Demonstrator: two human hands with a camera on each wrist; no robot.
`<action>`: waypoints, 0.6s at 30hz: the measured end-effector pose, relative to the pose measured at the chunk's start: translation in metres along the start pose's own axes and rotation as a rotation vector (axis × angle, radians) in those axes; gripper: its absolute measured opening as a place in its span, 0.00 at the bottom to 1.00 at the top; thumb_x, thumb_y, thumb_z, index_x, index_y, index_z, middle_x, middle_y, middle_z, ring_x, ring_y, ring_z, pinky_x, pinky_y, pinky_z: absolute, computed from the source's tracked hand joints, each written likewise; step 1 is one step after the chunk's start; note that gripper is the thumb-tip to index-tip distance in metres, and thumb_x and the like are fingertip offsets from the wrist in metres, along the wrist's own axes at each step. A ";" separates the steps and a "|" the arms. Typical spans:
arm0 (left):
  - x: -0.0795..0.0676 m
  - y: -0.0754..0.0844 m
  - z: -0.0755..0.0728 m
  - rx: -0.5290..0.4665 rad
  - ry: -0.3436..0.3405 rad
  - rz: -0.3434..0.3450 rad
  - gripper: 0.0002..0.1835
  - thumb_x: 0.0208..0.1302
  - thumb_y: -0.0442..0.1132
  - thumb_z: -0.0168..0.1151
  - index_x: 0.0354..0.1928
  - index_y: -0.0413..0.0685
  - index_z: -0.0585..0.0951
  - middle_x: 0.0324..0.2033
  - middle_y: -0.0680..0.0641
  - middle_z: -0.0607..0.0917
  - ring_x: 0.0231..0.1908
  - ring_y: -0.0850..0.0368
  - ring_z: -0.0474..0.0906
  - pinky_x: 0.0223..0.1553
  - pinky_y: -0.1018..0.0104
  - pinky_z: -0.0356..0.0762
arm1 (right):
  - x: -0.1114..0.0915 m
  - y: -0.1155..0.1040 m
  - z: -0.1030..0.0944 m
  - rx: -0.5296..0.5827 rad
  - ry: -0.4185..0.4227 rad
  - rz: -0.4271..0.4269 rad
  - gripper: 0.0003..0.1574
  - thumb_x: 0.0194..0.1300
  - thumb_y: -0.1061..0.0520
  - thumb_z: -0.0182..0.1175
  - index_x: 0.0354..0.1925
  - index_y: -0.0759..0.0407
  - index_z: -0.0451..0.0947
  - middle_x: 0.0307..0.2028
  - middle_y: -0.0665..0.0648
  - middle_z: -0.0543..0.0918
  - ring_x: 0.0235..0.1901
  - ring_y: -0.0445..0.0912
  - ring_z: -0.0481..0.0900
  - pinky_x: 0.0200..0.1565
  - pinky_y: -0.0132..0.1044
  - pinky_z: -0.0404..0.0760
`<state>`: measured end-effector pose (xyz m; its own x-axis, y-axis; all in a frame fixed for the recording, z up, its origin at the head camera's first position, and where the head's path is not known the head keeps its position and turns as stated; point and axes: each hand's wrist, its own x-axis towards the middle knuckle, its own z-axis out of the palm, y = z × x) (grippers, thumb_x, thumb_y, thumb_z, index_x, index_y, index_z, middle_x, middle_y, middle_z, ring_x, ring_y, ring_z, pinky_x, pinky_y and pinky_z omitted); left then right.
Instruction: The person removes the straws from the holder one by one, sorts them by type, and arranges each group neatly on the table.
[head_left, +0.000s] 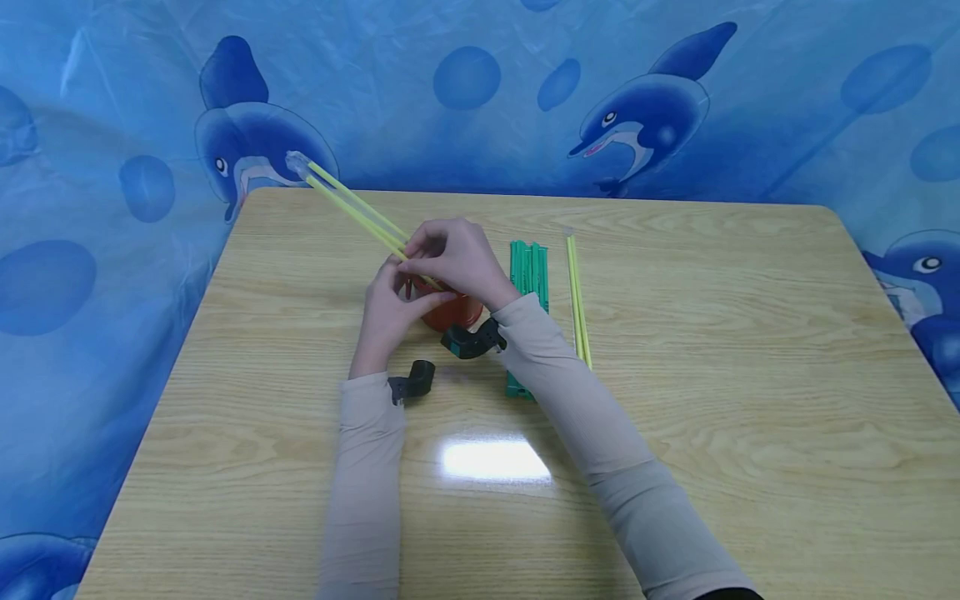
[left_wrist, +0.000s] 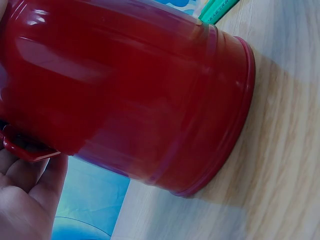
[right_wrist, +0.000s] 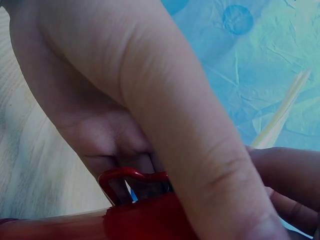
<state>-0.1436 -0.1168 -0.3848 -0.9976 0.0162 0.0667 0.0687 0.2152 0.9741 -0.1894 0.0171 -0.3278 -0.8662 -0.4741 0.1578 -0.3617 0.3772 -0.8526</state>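
A red container [head_left: 453, 315] with a small loop handle [right_wrist: 131, 173] sits on the table, below both hands in the head view. My left hand [head_left: 386, 312] curls at its left side; in the left wrist view its fingers pass behind the handle [left_wrist: 30, 150]. My right hand [head_left: 461, 258] pinches thin yellow sticks [head_left: 352, 204] in a clear wrapper, close to the left fingertips. The sticks slant, their wrapped far end up to the left, and their near end overlaps the red container. The container's mouth is hidden by the hands.
Several slim green packets [head_left: 529, 267] lie just right of the red container, partly under the right forearm. More yellow sticks [head_left: 577, 300] lie beside them. A blue dolphin-print sheet [head_left: 465, 125] hangs behind the wooden table [head_left: 712, 333].
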 end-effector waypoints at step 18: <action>0.000 -0.001 0.001 -0.032 -0.009 0.021 0.35 0.53 0.41 0.72 0.63 0.47 0.68 0.61 0.49 0.72 0.63 0.60 0.63 0.64 0.65 0.61 | -0.003 0.003 -0.002 0.081 0.029 -0.027 0.06 0.61 0.61 0.63 0.36 0.63 0.83 0.32 0.56 0.84 0.31 0.43 0.81 0.39 0.33 0.80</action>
<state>-0.1438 -0.1164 -0.3854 -0.9959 0.0293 0.0856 0.0895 0.1839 0.9789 -0.1891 0.0215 -0.3299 -0.8667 -0.4592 0.1948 -0.3569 0.2980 -0.8853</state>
